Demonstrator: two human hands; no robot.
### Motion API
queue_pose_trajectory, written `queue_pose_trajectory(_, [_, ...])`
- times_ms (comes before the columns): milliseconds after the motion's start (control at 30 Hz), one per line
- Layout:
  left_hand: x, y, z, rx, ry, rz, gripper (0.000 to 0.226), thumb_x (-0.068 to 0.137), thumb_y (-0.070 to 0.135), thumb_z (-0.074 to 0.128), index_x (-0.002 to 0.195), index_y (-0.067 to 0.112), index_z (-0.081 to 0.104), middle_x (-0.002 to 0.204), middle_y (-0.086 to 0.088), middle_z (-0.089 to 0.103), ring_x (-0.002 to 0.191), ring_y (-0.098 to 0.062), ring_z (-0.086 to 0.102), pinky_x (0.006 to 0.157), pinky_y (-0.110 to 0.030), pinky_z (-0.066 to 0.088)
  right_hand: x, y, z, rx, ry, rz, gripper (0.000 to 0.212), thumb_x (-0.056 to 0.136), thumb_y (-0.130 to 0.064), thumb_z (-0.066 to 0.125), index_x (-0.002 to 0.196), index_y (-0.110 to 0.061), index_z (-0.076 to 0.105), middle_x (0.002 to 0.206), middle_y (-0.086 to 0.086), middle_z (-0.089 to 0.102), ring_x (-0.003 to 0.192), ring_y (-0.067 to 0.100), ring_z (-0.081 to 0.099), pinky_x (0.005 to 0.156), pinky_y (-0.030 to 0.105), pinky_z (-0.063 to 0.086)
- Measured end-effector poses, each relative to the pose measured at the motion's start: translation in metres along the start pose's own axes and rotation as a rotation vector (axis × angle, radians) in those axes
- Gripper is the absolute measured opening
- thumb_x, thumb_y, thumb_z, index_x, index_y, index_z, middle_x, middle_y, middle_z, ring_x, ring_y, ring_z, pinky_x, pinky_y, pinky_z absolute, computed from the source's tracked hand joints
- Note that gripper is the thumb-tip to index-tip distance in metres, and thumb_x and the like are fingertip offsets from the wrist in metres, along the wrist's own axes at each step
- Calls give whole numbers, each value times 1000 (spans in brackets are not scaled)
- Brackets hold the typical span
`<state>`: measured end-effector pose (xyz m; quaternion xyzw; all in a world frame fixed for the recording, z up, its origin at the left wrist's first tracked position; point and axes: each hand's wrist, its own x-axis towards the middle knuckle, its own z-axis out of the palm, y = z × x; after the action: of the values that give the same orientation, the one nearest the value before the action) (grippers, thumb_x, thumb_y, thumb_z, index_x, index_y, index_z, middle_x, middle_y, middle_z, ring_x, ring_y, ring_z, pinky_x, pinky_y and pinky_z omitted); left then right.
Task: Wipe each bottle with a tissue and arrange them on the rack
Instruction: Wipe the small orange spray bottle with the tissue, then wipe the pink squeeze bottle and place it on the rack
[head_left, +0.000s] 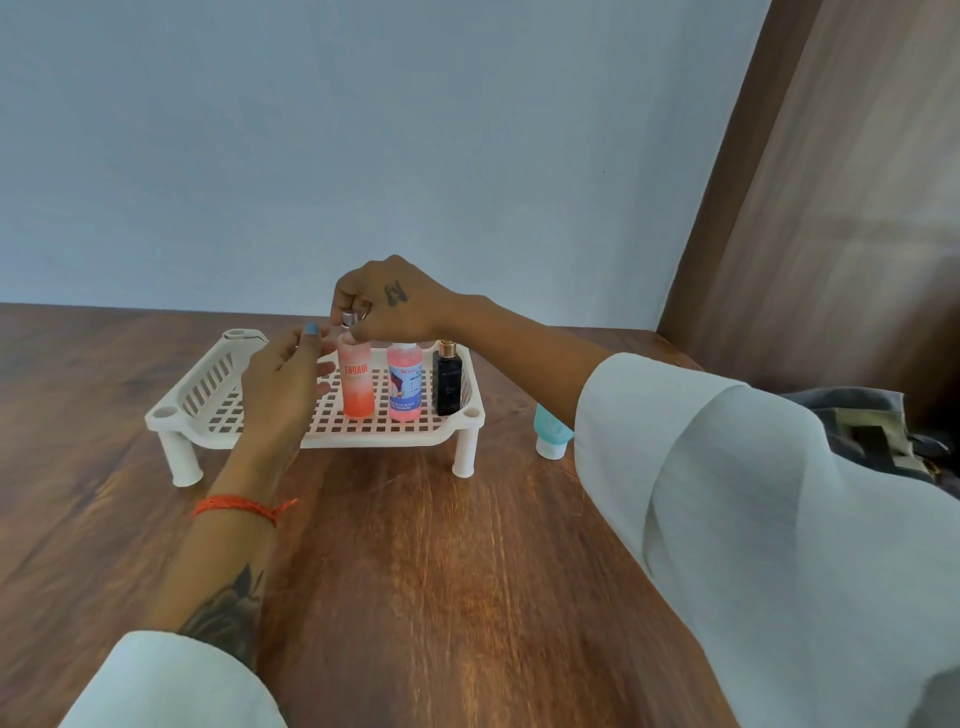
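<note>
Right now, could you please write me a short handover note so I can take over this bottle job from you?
Right hand: pinches the cap of the orange Engage bottle, which stands upright on the white rack.
Left hand: open, beside that bottle, holding nothing.
On the rack, in a row: Engage bottle, pink bottle, black bottle, all upright.
Left: the teal tube is on the table to the right of the rack, partly behind the right sleeve. No tissue is in view; I cannot tell whether the tube was wiped.
</note>
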<state>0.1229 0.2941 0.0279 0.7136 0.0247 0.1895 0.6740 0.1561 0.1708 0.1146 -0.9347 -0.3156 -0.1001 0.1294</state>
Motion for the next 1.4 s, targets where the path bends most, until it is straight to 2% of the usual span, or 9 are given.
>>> queue_pose_trajectory(333, [-6, 4, 0, 66, 3, 19, 24, 99, 36, 41, 106, 23, 60, 116, -6, 66, 97, -28, 65, 89, -46, 52, 1, 7, 2, 61, -9, 53, 26, 81, -18, 67, 105, -9, 65, 102, 7, 65, 89, 16, 58, 73, 23, 44])
queue_pose_trajectory(600, [-14, 8, 0, 154, 57, 139, 30, 99, 35, 44, 115, 17, 61, 103, -1, 66, 74, -8, 61, 66, -19, 46, -13, 12, -13, 144, 105, 32, 33, 82, -21, 69, 112, -10, 62, 109, 5, 66, 86, 8, 58, 84, 23, 47])
queue_pose_trajectory(667, [-20, 14, 1, 223, 79, 227, 33, 98, 33, 45, 124, 16, 58, 116, -1, 62, 89, -13, 61, 74, -16, 42, -23, 17, -20, 175, 188, 19, 33, 82, -23, 70, 111, -9, 63, 109, 6, 66, 89, 11, 61, 87, 27, 50])
queue_pose_trajectory(767, [-30, 24, 6, 268, 86, 388, 38, 95, 37, 50, 129, 20, 54, 129, -8, 60, 112, -24, 59, 91, -36, 46, -46, 30, -33, 209, 285, 25, 32, 82, -24, 71, 109, -9, 63, 105, 6, 67, 93, 17, 65, 86, 35, 53])
queue_pose_trajectory(833, [-37, 30, 11, 271, 65, 461, 40, 93, 41, 52, 129, 23, 54, 129, -9, 60, 113, -24, 59, 95, -42, 46, -66, 38, -42, 224, 327, 41, 32, 82, -25, 71, 109, -10, 64, 103, 3, 67, 93, 15, 64, 86, 33, 53])
queue_pose_trajectory(1100, [-84, 55, 65, 201, -180, 542, 43, 88, 40, 58, 129, 28, 53, 120, 7, 56, 108, -6, 53, 91, -29, 46, -153, 78, -65, 212, 424, 160, 33, 84, -33, 67, 114, -18, 61, 112, -4, 65, 100, 8, 61, 89, 18, 48])
queue_pose_trajectory(1233, [-109, 52, 102, 175, -319, 551, 45, 86, 37, 62, 128, 25, 54, 121, 8, 57, 110, -13, 57, 88, -19, 45, -192, 101, -59, 236, 426, 312, 37, 84, -34, 67, 118, -22, 59, 121, -5, 60, 110, 10, 55, 93, 25, 46])
queue_pose_trajectory(1300, [-116, 47, 118, 175, -367, 556, 47, 85, 37, 63, 128, 24, 54, 125, 4, 59, 111, -17, 58, 91, -28, 50, -208, 109, -54, 236, 413, 383, 41, 84, -34, 67, 121, -22, 56, 127, -3, 57, 116, 12, 52, 95, 26, 43])
queue_pose_trajectory(1400, [-124, 33, 138, 196, -385, 579, 44, 85, 35, 63, 127, 27, 53, 126, 1, 60, 110, -20, 60, 90, -43, 53, -231, 118, -42, 193, 343, 459, 43, 87, -30, 64, 127, -17, 53, 126, -3, 54, 112, 10, 50, 80, 6, 35])
